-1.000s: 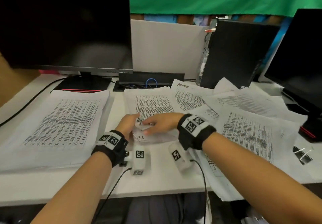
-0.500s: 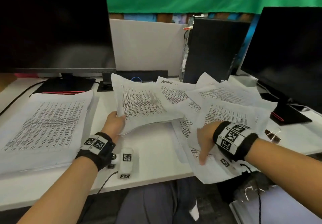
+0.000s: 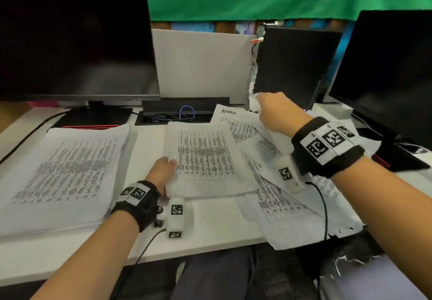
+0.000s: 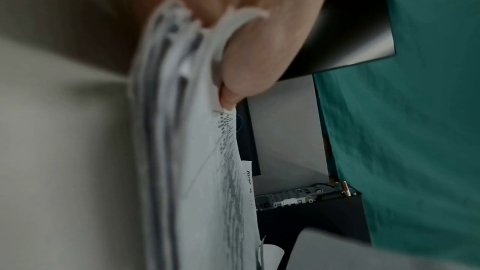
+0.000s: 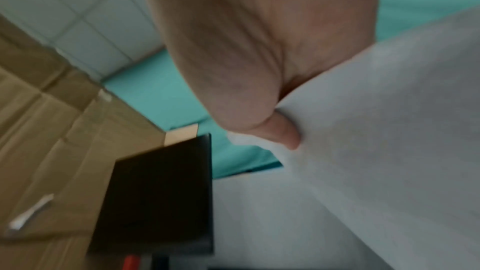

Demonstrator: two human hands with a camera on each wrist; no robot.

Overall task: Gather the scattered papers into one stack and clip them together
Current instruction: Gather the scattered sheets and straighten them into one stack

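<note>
My left hand (image 3: 163,170) grips the left edge of a thin bundle of printed sheets (image 3: 205,159) at the desk's middle; in the left wrist view the thumb (image 4: 233,81) presses on the bundle (image 4: 197,171). My right hand (image 3: 272,110) is raised at the back right and pinches the top edge of a white sheet (image 3: 268,140); the right wrist view shows the thumb (image 5: 283,134) on that sheet (image 5: 363,130). More printed papers (image 3: 280,201) lie fanned under my right forearm, some hanging over the desk's front edge. A sheet marked ADMIN (image 3: 230,112) lies behind them.
A separate thick stack of printed paper (image 3: 65,171) lies at the left. Black monitors stand at the back left (image 3: 74,42) and right (image 3: 388,70), with a black computer case (image 3: 292,66) and a cable tray (image 3: 184,112) between them. The desk's front edge (image 3: 210,248) runs near my lap.
My right hand has risen from the lower papers to the back right and now pinches a sheet's top edge. The bundle in my left hand has come down flatter onto the desk.
</note>
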